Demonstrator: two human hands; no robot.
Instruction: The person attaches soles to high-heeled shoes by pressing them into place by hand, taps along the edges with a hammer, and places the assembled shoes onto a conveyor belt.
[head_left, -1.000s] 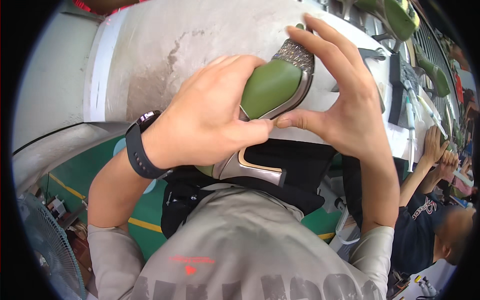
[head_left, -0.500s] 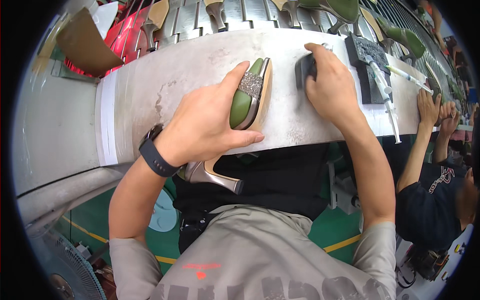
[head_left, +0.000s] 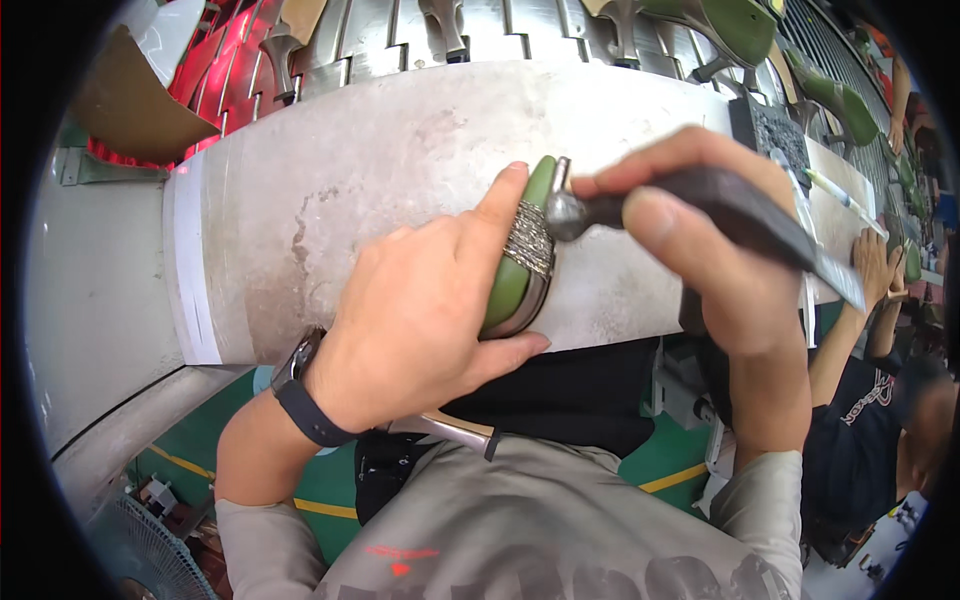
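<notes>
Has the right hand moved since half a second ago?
Yes. The right hand left the black block at the grey workbench's far edge and now holds a small metal-headed hammer against the green jewelled shoe.

1. The tabletop [head_left: 380,170] is a pale grey, scuffed slab with a white strip along its left end.
2. A green shoe [head_left: 522,262] lies on it near the front edge.
3. A dark block [head_left: 775,130] and a pen [head_left: 845,195] lie toward its right end.
</notes>
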